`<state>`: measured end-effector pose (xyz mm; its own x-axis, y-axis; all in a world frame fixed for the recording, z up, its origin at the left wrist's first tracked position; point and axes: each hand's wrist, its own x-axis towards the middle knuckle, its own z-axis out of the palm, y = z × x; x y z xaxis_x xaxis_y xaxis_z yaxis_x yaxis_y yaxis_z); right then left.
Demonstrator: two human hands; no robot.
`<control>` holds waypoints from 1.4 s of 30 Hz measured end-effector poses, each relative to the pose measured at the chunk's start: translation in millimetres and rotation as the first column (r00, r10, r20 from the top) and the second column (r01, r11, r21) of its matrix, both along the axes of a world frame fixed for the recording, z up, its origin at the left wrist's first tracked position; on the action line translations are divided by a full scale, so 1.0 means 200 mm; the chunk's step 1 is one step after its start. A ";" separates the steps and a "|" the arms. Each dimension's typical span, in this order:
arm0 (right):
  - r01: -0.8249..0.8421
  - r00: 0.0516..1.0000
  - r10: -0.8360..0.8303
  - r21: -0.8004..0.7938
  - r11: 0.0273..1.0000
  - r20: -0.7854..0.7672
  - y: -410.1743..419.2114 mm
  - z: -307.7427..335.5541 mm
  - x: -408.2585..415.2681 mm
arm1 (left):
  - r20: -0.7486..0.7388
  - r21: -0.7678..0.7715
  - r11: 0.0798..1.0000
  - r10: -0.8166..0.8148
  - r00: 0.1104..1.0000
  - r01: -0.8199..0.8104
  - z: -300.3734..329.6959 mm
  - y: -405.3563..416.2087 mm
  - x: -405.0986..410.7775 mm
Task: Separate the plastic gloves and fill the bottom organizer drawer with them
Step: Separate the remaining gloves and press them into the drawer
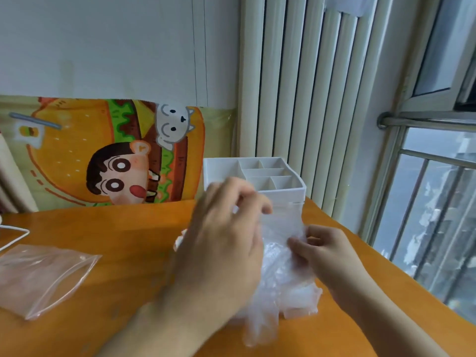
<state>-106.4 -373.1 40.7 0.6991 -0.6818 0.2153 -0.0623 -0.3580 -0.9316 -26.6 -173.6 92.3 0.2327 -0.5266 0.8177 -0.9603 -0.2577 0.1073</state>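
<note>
You see clear gloves (286, 274) on your orange counter (123, 292), a white organizer (280, 195), a pinkish bag (38, 276), a cartoon-burger poster (103, 150).

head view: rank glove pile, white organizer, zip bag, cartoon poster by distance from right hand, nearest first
1. glove pile, gripped by the right hand.
2. white organizer, just beyond, at the table's back.
3. zip bag, far left on the table.
4. cartoon poster, on the back-left wall.

Two bare forearms are seen entering from the lower edge, ending in the left hand (221, 243) and right hand (327, 256). No sleeves, rings, watch or bracelets are worn. Fingernails are kept short and unpainted where visible.
</note>
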 end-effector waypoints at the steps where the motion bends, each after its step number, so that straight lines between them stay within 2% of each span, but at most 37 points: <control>1: 0.012 0.999 -0.014 -0.031 0.999 -0.039 -0.02 -0.03 0.01 | -0.021 0.152 0.988 -0.023 1.000 0.026 -0.03 -0.08 -0.06; 2: 0.015 0.997 -0.020 -0.066 0.998 -0.080 -0.03 -0.06 0.02 | -0.115 0.284 0.958 0.000 0.993 0.033 -0.09 -0.16 -0.09; 4: 0.025 0.990 -0.043 -0.129 0.991 -0.137 -0.06 -0.11 0.05 | -0.304 0.501 0.865 0.198 0.932 -0.020 -0.21 -0.27 -0.09; 6: 0.028 0.984 -0.060 -0.189 0.982 -0.165 -0.09 -0.14 0.06 | -0.334 0.655 0.753 0.370 0.867 -0.069 -0.29 -0.32 -0.05; 8: 0.025 0.972 -0.088 -0.275 0.961 -0.220 -0.12 -0.18 0.09 | -0.321 0.739 0.668 0.462 0.827 -0.086 -0.34 -0.32 0.00; 12: 0.037 0.943 -0.169 -0.413 0.910 -0.288 -0.17 -0.28 0.13 | -0.364 0.782 0.620 0.539 0.760 -0.066 -0.39 -0.33 0.09; 15: 0.070 0.920 -0.250 -0.504 0.861 -0.301 -0.18 -0.31 0.16 | -0.346 0.824 0.564 0.566 0.748 -0.045 -0.38 -0.35 0.15; 21: 0.043 0.869 -0.285 -0.513 0.857 -0.404 -0.14 -0.29 0.16 | -0.354 0.861 0.508 0.580 0.734 0.014 -0.39 -0.44 0.20; 24: -0.014 0.853 -0.341 -0.671 0.742 -0.395 -0.07 -0.20 0.11 | -0.334 0.844 0.536 0.553 0.764 -0.019 -0.41 -0.45 0.22; 26: -0.040 0.914 -0.281 -0.754 0.656 -0.293 0.00 -0.14 0.09 | -0.328 0.816 0.576 0.529 0.783 -0.048 -0.43 -0.45 0.22; 27: -0.075 0.936 -0.217 -0.759 0.646 -0.278 0.04 -0.12 0.10 | -0.315 0.808 0.585 0.517 0.796 -0.061 -0.43 -0.44 0.21; 29: -0.191 0.923 -0.120 -0.705 0.683 -0.366 0.10 -0.12 0.14 | -0.295 0.803 0.592 0.491 0.820 -0.065 -0.43 -0.43 0.21; 33: -0.340 0.768 -0.053 -0.477 0.810 -0.638 0.11 -0.15 0.21 | -0.303 0.790 0.610 0.466 0.831 -0.054 -0.42 -0.41 0.21; 36: -0.413 0.726 0.018 -0.416 0.810 -0.687 0.08 -0.14 0.21 | -0.338 0.793 0.609 0.476 0.812 -0.027 -0.42 -0.40 0.25; 39: -0.528 0.654 0.110 -0.347 0.775 -0.748 0.08 -0.09 0.19 | -0.318 0.809 0.588 0.458 0.830 -0.016 -0.41 -0.36 0.31; 40: -0.535 0.639 0.122 -0.325 0.780 -0.759 0.07 -0.09 0.19 | -0.311 0.807 0.590 0.438 0.844 -0.009 -0.41 -0.34 0.32; 42: -0.492 0.603 0.106 -0.264 0.830 -0.791 0.06 -0.09 0.22 | -0.411 0.764 0.640 0.388 0.825 0.080 -0.41 -0.31 0.32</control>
